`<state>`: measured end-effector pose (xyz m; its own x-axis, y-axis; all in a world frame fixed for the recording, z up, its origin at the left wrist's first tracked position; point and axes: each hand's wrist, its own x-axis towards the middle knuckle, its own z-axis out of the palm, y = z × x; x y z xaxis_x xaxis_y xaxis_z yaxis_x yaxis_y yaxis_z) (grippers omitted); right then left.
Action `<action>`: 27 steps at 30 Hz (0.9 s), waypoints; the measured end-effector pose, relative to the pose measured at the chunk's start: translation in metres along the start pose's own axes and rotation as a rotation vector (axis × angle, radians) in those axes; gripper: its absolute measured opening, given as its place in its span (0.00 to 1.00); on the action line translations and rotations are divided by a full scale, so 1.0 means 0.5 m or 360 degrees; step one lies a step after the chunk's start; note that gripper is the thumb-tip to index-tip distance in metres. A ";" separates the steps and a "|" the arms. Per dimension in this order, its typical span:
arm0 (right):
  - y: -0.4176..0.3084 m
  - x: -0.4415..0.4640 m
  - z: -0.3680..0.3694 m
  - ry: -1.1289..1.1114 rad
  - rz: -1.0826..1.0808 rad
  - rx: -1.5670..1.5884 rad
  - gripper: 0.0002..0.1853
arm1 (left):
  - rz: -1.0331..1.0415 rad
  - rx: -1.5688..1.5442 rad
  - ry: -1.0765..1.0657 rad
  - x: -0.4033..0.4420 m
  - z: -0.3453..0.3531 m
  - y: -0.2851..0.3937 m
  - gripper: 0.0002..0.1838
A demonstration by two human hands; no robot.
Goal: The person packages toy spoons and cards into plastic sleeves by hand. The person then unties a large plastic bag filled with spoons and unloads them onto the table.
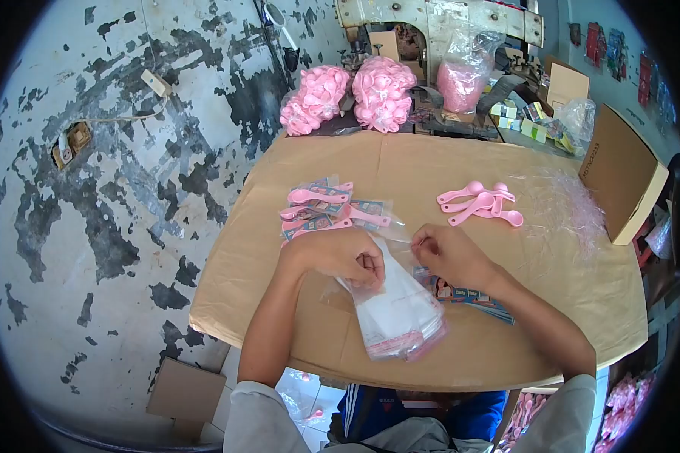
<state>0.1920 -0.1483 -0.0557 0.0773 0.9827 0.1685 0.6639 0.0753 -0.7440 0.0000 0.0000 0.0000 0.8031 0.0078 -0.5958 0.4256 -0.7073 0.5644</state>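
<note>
My left hand (347, 259) is closed in a pinch at the upper left of a stack of clear plastic bags (400, 309); what lies between its fingertips is too small to make out. To the right, my right hand (446, 253) has its fingers curled together, their hold unclear, above printed cards (468, 294) that lie partly beneath it. Beyond my left hand, packed pink spoons with printed cards (329, 204) lie in a pile. Several loose pink spoons (482, 202) rest farther right on the brown paper-covered table (257, 226).
Bags full of pink spoons (315, 100) stand at the back, beside a machine (461, 19). A clear bag of pink material (463, 79) is there too. An open cardboard box (623, 174) and thin plastic scraps (570, 208) are at the right. A peeling wall (121, 189) borders the left.
</note>
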 end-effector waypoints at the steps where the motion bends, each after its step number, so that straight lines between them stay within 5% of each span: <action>1: -0.018 -0.004 -0.015 0.0085 -0.0014 -0.0050 0.07 | -0.0028 -0.0058 0.0023 -0.003 0.000 0.005 0.26; 2: -0.035 -0.010 -0.025 0.0170 -0.0027 -0.0101 0.07 | -0.0054 -0.0115 0.0044 -0.002 0.001 0.008 0.25; 5: -0.061 -0.041 -0.057 0.0480 -0.0390 -0.0269 0.06 | 0.0886 -0.0722 0.0856 0.063 0.071 0.020 0.24; 8: -0.066 -0.062 -0.062 0.0472 -0.0678 -0.0602 0.08 | 0.0926 -0.1631 0.0977 0.106 0.109 0.107 0.23; 14: -0.018 -0.091 -0.088 0.0268 -0.0479 0.0208 0.12 | 0.0893 -0.1911 0.1168 0.142 0.115 0.079 0.22; 17: 0.029 -0.125 -0.092 0.0151 -0.0484 -0.0780 0.12 | 0.0867 -0.2282 0.1197 0.129 0.100 0.082 0.22; 23: 0.037 -0.111 -0.111 -0.0216 0.0271 -0.0173 0.15 | 0.0860 -0.2048 0.1359 0.142 0.111 0.080 0.24; 26: 0.035 -0.111 -0.123 -0.0225 0.0230 -0.0482 0.13 | 0.0834 -0.1901 0.1483 0.144 0.117 0.078 0.23; 27: 0.054 -0.109 -0.121 -0.0046 -0.0015 -0.0565 0.12 | 0.0832 -0.1877 0.1486 0.143 0.115 0.078 0.23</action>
<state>0.2510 -0.2098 -0.0459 0.0522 0.9869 0.1524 0.8821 0.0260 -0.4704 0.0499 -0.0678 -0.0534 0.7314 0.6759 0.0909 -0.2531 0.1452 0.9565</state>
